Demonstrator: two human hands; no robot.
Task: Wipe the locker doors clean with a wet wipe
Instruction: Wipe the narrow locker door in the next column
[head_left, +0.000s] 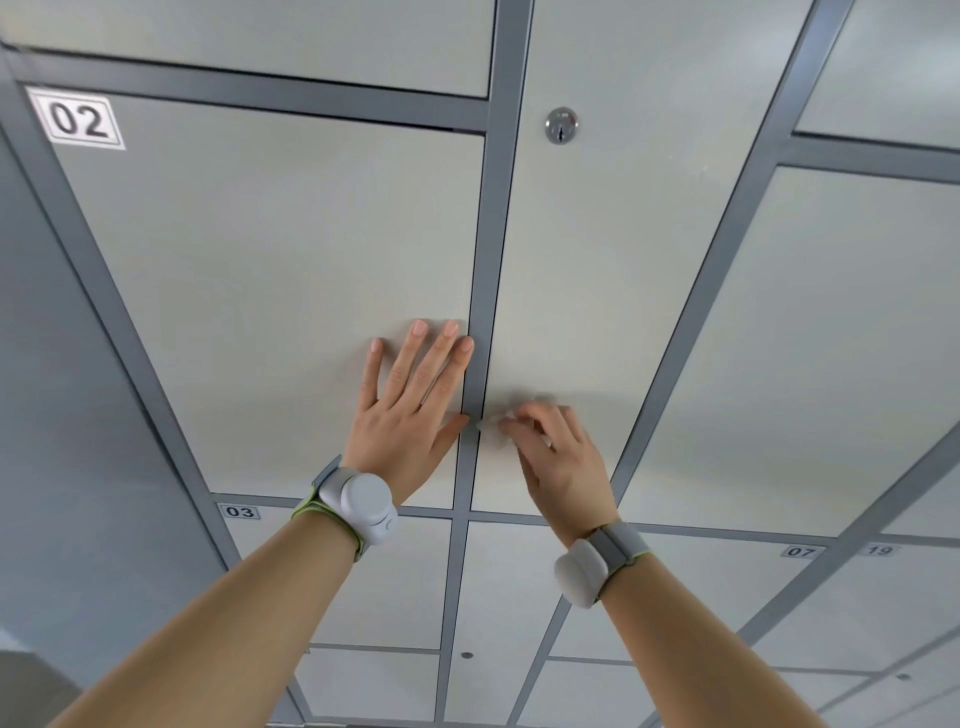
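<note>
Pale grey locker doors filled your view, set in a darker grey frame (483, 260). Your left hand (410, 410) lay flat and spread wide on the door marked 02 (270, 291), palm against the panel, fingers pointing up, with the forefinger at the door's right edge just beside the vertical frame strip. It held nothing. The 02 label (75, 118) sat at that door's top left corner.

Your right hand (558, 457) was curled closed around a white wet wipe (493, 423), which was bunched under the fingertips and pressed on the left edge of the neighbouring door (587, 291), right against the same frame strip. The wipe was partly hidden by your fingers and blurred, so its full shape could not be made out. Your two hands were near each other, the left thumb tip close to the wipe across the strip.

A round metal lock (561, 125) sat high on the door you were wiping, well above your right hand. Each wrist carried a white device on a grey strap, the left wristband (361, 501) and the right wristband (589, 569). Lower doors carried small labels reading 03 (239, 512), 07 (799, 551) and 19 (879, 550).
</note>
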